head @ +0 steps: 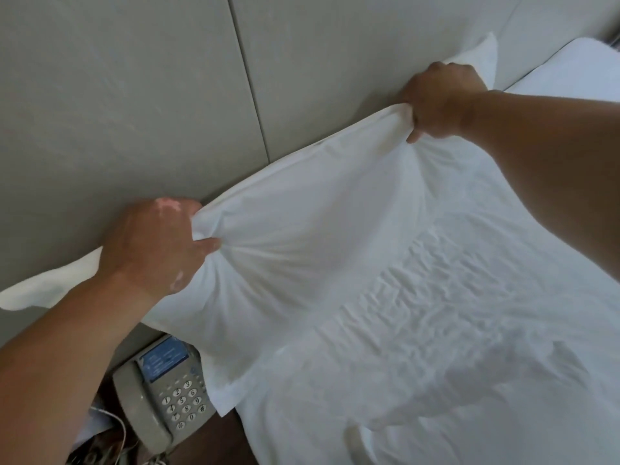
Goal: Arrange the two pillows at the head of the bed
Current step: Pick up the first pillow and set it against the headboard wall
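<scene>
Two hands clamp one white pillow (312, 209) against the grey headboard (134, 95) at the bed's (469, 347) head: left hand (151, 243) bunches its near end, right hand (439, 102) its far end. Second pillow (577, 65) lies beyond. Telephone (167, 394) keypad digits readable; label blurred.

We look down at our two bare hands gripping a white pillow (302, 229) along its upper edge. Our left hand (154, 246) bunches fabric near one corner; our right hand (439, 102) pinches the far corner. Beyond both hands stands a grey padded headboard (134, 95). Below the left hand sits a telephone (164, 394); beneath the right forearm lies the wrinkled white bed (453, 347).
</scene>
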A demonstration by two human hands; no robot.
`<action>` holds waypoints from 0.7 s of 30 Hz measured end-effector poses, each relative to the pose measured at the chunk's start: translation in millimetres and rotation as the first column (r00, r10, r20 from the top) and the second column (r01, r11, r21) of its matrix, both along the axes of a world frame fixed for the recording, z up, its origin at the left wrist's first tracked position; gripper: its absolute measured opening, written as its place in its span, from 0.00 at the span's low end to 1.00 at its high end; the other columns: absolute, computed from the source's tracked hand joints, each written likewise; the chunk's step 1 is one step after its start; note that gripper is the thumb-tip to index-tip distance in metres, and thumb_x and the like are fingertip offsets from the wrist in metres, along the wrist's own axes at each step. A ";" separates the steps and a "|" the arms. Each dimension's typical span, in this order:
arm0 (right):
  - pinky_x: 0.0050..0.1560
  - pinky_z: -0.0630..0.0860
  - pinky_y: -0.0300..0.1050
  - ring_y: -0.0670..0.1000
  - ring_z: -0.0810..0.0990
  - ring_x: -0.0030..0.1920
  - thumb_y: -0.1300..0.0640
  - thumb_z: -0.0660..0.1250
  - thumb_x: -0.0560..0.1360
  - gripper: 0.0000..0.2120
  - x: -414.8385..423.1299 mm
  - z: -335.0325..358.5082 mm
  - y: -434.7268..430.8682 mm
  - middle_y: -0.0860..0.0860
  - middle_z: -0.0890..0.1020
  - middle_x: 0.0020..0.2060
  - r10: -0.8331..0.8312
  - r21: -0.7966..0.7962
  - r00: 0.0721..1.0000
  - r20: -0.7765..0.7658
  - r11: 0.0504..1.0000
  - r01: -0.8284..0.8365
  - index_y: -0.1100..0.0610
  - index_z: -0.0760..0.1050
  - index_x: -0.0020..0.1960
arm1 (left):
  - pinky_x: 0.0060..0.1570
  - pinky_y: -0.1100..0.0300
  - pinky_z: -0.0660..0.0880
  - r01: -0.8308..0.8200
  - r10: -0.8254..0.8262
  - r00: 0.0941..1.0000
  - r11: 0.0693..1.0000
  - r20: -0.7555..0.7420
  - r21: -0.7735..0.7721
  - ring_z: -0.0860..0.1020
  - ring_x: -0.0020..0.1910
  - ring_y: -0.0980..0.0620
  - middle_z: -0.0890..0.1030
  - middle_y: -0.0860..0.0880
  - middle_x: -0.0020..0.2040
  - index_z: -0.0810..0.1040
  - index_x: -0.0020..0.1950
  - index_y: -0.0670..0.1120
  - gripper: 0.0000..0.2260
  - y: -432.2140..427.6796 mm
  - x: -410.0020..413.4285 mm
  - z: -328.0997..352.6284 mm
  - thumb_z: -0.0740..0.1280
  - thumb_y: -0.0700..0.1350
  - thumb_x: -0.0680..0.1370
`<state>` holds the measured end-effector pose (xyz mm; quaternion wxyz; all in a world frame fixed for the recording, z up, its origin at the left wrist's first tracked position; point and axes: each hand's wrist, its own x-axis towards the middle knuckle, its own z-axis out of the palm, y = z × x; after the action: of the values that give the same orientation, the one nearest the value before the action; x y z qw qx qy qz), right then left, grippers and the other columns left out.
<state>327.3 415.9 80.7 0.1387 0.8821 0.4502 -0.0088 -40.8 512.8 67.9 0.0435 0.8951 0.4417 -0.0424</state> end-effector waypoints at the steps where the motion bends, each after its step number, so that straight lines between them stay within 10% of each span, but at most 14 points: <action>1: 0.46 0.72 0.52 0.67 0.84 0.56 0.49 0.84 0.68 0.22 -0.3 -2.9 -1.2 0.62 0.85 0.55 0.000 0.013 1.000 -0.008 1.000 0.000 0.53 0.86 0.60 | 0.44 0.52 0.65 -0.003 0.003 1.000 1.000 0.019 0.014 0.84 0.51 0.32 0.86 0.33 0.50 0.85 0.55 0.36 0.20 0.4 -2.4 -2.0 0.79 0.53 0.75; 12: 0.68 0.75 0.58 0.65 0.75 0.73 0.56 0.82 0.72 0.35 0.9 -42.5 -1.3 0.57 0.80 0.71 -0.026 -0.004 0.984 -0.174 1.000 0.026 0.50 0.75 0.77 | 0.45 0.54 0.69 -0.150 0.139 0.988 0.968 -0.067 -0.199 0.84 0.56 0.35 0.87 0.37 0.57 0.85 0.60 0.40 0.28 12.5 1.2 -44.8 0.81 0.60 0.70; 21: 0.65 0.73 0.57 0.62 0.73 0.75 0.55 0.75 0.79 0.35 -4.3 4.1 -41.0 0.57 0.77 0.71 0.025 0.026 0.974 -0.225 0.999 -0.020 0.47 0.66 0.83 | 0.59 0.51 0.75 -0.131 0.102 0.987 0.955 -0.123 -0.268 0.81 0.66 0.38 0.83 0.40 0.68 0.76 0.74 0.43 0.40 1.4 -14.2 -16.0 0.79 0.63 0.69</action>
<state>322.9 374.9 84.8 0.0761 0.8718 0.4730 -0.1019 -55.0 514.1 51.9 0.1459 0.8492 0.4853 -0.1488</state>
